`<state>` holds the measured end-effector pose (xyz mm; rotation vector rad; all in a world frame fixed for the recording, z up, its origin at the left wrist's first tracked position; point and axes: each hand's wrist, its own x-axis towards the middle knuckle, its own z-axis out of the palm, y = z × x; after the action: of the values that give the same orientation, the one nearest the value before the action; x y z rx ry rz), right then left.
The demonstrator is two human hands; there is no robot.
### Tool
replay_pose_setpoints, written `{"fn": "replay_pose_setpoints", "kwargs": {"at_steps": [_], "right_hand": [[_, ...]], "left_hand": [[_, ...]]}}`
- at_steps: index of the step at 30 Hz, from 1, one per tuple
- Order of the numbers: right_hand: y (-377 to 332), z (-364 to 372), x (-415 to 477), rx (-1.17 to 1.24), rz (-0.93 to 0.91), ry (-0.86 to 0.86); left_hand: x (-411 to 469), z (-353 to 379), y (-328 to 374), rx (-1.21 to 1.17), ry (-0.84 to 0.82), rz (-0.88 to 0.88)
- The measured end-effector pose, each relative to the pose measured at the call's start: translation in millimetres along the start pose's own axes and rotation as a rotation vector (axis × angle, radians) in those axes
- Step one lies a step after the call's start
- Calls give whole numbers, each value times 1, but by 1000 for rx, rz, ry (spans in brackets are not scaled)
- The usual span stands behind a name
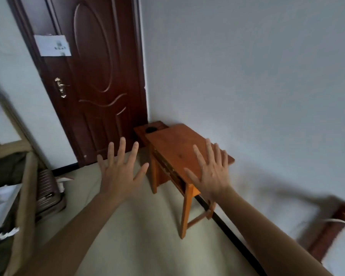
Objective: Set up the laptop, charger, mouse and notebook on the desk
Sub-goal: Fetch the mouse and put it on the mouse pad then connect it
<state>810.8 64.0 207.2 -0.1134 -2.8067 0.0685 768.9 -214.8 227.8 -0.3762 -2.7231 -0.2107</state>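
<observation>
A small orange-brown wooden desk (173, 144) stands against the white wall, its top bare. My left hand (120, 172) is held out in the air left of the desk, fingers spread, holding nothing. My right hand (211, 174) is also spread wide and empty, raised in front of the desk's near end. No laptop, charger, mouse or notebook shows in this view.
A dark red door (96, 80) with a paper notice is behind the desk. A low wooden stool (147, 129) sits at the desk's far end. A bed frame (22, 192) and a suitcase (48, 192) are at left. Dark wooden furniture (331, 232) stands at right.
</observation>
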Motion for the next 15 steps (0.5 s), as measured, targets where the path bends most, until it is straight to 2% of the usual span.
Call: {"fn": "replay_pose_setpoints", "kwargs": {"at_steps": [7, 15], "right_hand": [[-23, 37, 204, 114, -83, 48], [-80, 123, 346, 95, -234, -23]], "left_hand": [[141, 17, -47, 93, 62, -125], [250, 75, -111, 121, 56, -208]]}}
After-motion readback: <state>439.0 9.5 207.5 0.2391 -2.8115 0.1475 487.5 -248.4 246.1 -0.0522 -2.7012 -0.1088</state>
